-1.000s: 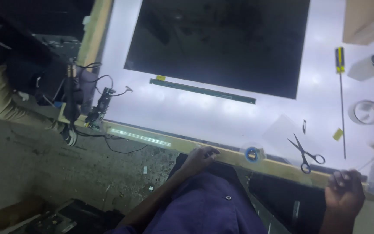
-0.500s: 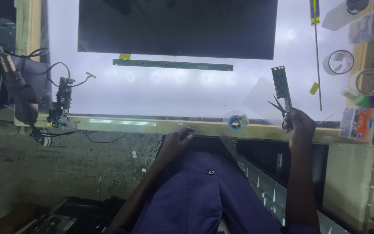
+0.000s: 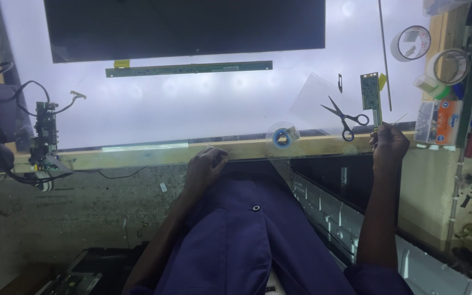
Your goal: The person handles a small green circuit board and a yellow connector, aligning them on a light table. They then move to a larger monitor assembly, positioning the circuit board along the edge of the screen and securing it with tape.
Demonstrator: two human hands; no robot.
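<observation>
Left hand (image 3: 206, 166), lower centre, rests curled on the wooden edge (image 3: 137, 155), gripping nothing. Right hand (image 3: 390, 143) pinches the bottom end of a small green board (image 3: 371, 94), upright at right. Looks light, stiff, fragile; best held by its edges. Scissors (image 3: 345, 116) just beside; tape rolls (image 3: 411, 42) farther, upper right.

I saw the right hand (image 3: 390, 143) at the table's near edge (image 3: 137, 155), its fingers (image 3: 383, 131) pinching the lower end of a small circuit board (image 3: 371, 95) that stood up beyond them. The scissors (image 3: 345, 116) lay just left of those fingers, a tape roll (image 3: 283, 136) farther left. The left hand (image 3: 206, 166) rested against the edge, left of the roll. Beyond both hands lay a long strip board (image 3: 189, 69), and behind it the dark panel (image 3: 184, 24).
</observation>
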